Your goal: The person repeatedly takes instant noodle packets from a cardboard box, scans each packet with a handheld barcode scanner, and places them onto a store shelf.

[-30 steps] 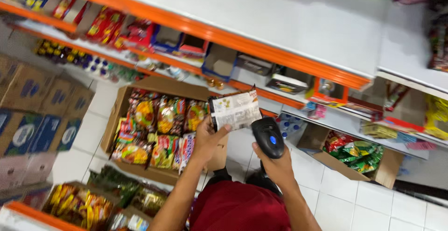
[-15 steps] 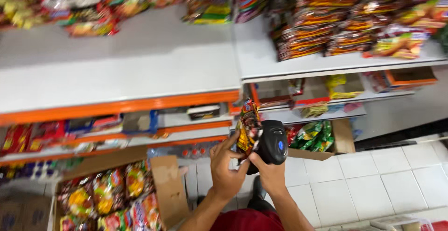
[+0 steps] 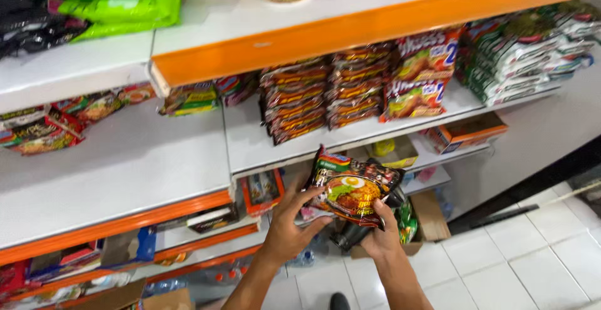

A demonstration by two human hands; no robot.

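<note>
- The left hand (image 3: 285,232) reaches up from below, fingers spread and curled around the lower left edge of a dark noodle packet (image 3: 350,188), gripping it.
- The right hand (image 3: 382,238) closes on the packet's lower right corner, thumb pressed on the front; under the same hand sits a black handheld scanner (image 3: 350,235), mostly hidden, so I cannot tell how firmly it is held.
- The noodle packet is held flat-on toward the camera, tilted slightly, in the air in front of the middle shelf (image 3: 250,147), not resting on anything.
- Just behind and above the packet, on that white shelf, stand stacks of dark red packets (image 3: 294,100) and a second stack (image 3: 357,91) beside them, then taller red and yellow packs (image 3: 419,78) to the right.
- Farther right lie stacks of white and green packets (image 3: 526,50).
- An orange shelf edge (image 3: 350,31) runs above them, with green bags (image 3: 119,3) on the top shelf at the left.
- Below right, an open orange carton (image 3: 466,132) sits on a lower shelf, above a white tiled floor (image 3: 532,254).
</note>
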